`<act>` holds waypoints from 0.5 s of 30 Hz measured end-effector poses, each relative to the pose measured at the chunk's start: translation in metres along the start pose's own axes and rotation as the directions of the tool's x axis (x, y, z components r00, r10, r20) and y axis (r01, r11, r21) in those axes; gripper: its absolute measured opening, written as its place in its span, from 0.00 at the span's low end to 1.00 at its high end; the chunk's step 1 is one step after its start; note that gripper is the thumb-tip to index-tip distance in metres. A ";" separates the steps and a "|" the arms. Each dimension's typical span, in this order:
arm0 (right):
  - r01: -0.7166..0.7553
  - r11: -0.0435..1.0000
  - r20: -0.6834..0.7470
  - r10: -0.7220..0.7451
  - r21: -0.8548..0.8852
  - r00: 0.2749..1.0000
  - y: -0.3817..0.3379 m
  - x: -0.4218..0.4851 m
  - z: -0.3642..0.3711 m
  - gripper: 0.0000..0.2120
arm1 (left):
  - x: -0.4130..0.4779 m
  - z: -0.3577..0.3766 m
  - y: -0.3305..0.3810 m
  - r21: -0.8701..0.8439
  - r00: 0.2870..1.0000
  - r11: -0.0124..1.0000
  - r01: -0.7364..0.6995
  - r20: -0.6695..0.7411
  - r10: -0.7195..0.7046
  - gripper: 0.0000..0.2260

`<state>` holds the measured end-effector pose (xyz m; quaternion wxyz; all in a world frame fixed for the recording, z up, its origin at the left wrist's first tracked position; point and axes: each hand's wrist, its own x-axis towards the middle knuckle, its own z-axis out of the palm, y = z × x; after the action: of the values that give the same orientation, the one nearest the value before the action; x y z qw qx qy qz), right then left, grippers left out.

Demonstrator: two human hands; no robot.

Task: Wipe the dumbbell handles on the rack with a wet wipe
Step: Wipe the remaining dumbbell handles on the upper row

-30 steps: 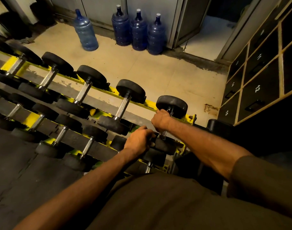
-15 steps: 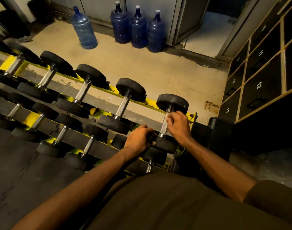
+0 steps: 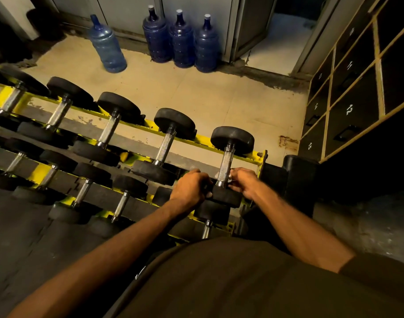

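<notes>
Right hand (image 3: 244, 183) pinches the dumbbell handle (image 3: 226, 164) low down; left hand (image 3: 189, 191) grips the near weight (image 3: 228, 199).

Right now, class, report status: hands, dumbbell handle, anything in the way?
Left hand grips end dumbbell's near head. Right hand pinches wipe at handle near end. Nothing blocks handle.
</notes>
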<state>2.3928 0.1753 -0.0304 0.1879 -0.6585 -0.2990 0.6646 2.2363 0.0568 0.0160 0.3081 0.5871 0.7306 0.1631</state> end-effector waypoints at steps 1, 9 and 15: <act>0.039 0.999 -0.042 -0.040 -0.030 0.998 0.003 -0.004 -0.001 0.05 | 0.000 0.000 -0.001 0.001 1.000 1.000 -0.001 -0.002 0.001 0.15; 0.722 0.264 0.354 -0.732 -0.640 0.582 0.014 -0.017 0.004 0.09 | 0.000 0.001 0.000 0.012 1.000 1.000 0.000 -0.021 0.000 0.15; 0.658 -0.104 0.650 -0.330 -0.746 0.684 -0.031 -0.025 0.017 0.14 | 0.001 0.001 0.000 -0.006 1.000 1.000 0.024 -0.013 -0.024 0.15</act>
<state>2.3735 0.1797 0.0078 -0.0867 -0.3556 -0.8939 0.2587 2.2366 0.0579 0.0153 0.3070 0.5762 0.7392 0.1652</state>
